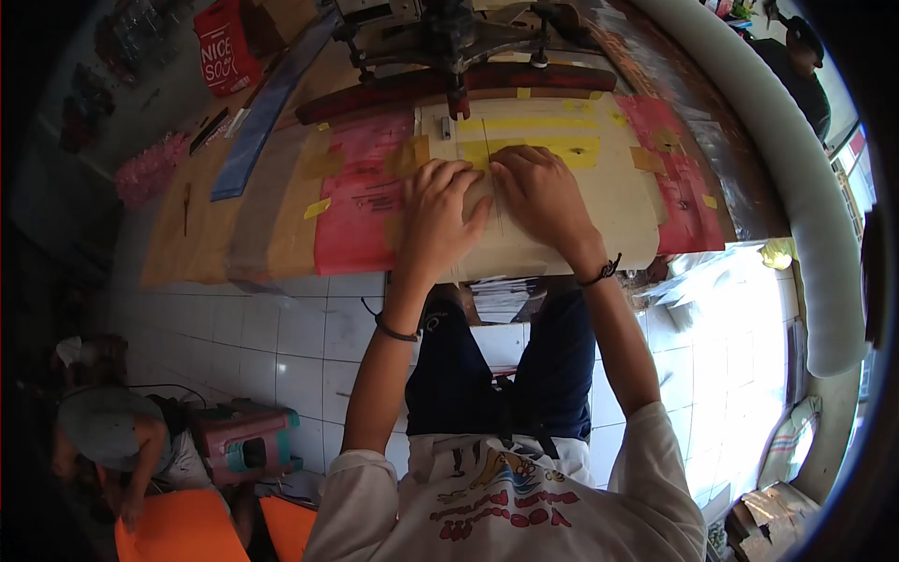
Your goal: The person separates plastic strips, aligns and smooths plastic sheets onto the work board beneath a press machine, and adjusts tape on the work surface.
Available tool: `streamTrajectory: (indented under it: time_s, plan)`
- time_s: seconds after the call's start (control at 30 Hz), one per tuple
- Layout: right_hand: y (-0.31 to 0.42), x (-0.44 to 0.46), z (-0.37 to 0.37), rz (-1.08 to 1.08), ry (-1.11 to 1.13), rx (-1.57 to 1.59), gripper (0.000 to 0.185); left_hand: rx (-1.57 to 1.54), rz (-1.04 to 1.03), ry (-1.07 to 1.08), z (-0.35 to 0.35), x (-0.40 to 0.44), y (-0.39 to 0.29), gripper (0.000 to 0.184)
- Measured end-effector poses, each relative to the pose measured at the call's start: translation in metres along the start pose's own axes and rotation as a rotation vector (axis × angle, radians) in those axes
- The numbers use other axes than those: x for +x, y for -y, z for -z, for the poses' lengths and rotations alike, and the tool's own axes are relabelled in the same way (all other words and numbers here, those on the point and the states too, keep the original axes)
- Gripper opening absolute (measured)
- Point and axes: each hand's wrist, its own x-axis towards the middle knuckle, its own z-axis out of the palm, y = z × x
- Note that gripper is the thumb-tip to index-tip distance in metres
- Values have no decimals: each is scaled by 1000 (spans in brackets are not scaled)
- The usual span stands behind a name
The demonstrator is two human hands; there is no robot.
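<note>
My left hand (440, 211) rests on a pale board (581, 220), its fingers bent with the tips down and the thumb apart. Close beside it, my right hand (543, 192) has its fingers curled together at the edge of a yellow strip (576, 152); what they hold, if anything, is hidden. Thin dark lines run across the board between my hands. A small metal piece (446, 128) lies just beyond my left fingers. Red sheets (361, 201) flank the board, fixed with bits of yellow tape (317, 209).
Above the board hangs a dark machine head (454, 47) with a curved red bar (375, 94). A blue strip (267, 117) and a red bag (225, 47) lie to the left. A white roll (768, 122) runs along the right. Another person (117, 436) sits low at left, near orange sheets (178, 527).
</note>
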Motion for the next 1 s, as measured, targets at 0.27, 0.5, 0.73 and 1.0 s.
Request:
streamTrajectory:
  time_s: [0.27,0.5,0.73,1.0]
  plan:
    - [-3,-13,5,137,169,-154,35,-94,106,-30,-7,4,7,32]
    - [-35,19,-14,105,230,-186,38,-107,84,-49,-10,-1,12,35]
    - [-43,45,-14,74,323,-80,34,-26,27,-35,-12,0,12,44]
    - [-60,62,-21,164,407,-182,34,-36,47,-29,-9,-1,9,45]
